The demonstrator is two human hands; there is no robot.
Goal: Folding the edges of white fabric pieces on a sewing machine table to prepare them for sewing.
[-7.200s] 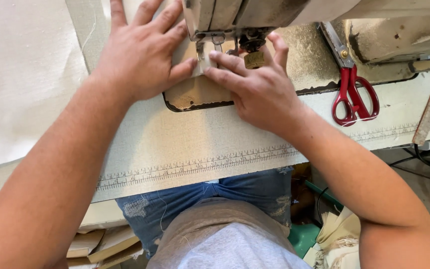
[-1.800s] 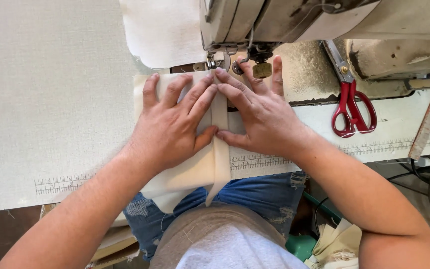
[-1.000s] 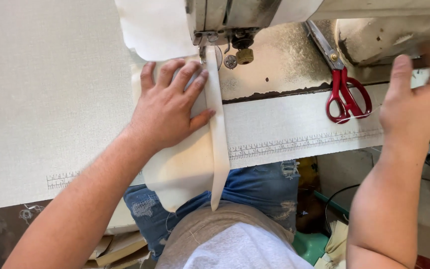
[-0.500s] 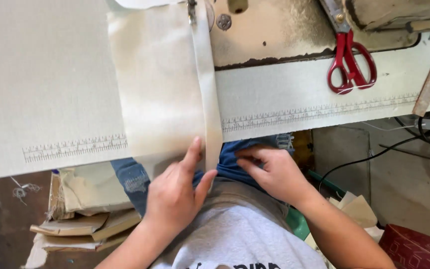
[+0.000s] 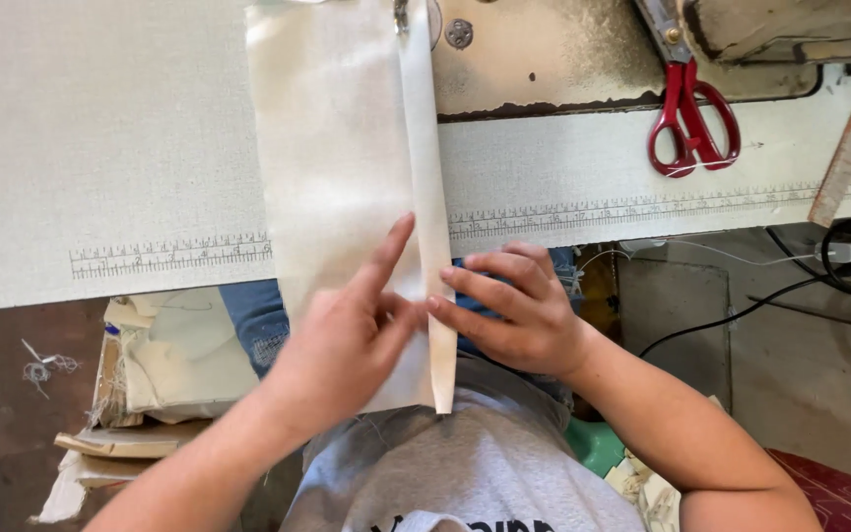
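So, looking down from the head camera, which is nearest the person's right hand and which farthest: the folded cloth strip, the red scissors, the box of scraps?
From the right hand:
1. Folded cloth strip, touching its fingertips.
2. Red scissors, up right on the table.
3. Box of scraps, far left, below the table edge.

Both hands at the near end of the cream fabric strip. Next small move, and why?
Probably pinch the folded strip flat against the cream fabric panel and square their near ends. The left hand rests on the panel with its forefinger along the strip's edge, the right hand fingertips touch the strip from the other side, and that end hangs loose past the table edge.
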